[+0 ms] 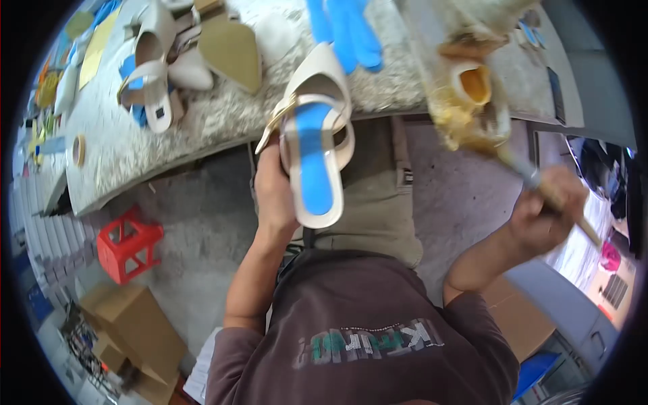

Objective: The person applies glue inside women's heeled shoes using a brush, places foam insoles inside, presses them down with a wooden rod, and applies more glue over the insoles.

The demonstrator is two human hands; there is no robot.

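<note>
My left hand (275, 192) is closed around a cream pointed-toe shoe (320, 196), holding it upright in front of the table edge. A bright blue strip lies along its insole, and a gold trim shows on its strap. My right hand (548, 208) grips a brush (520, 164) by its wooden handle. The brush's bristle end is at a glue-crusted, yellow-stained container (474, 82) at the table's edge; whether it is inside is blurred. Another cream shoe (156, 84) stands on the table at the left, beside a gold-olive pointed piece (231, 52).
The worn, glue-stained table (128, 158) curves across the top. Blue glove-like pieces (351, 30) lie at its back, and a tape roll (79, 150) sits at the left. A red stool (129, 244) and cardboard boxes (138, 327) stand on the floor at the left.
</note>
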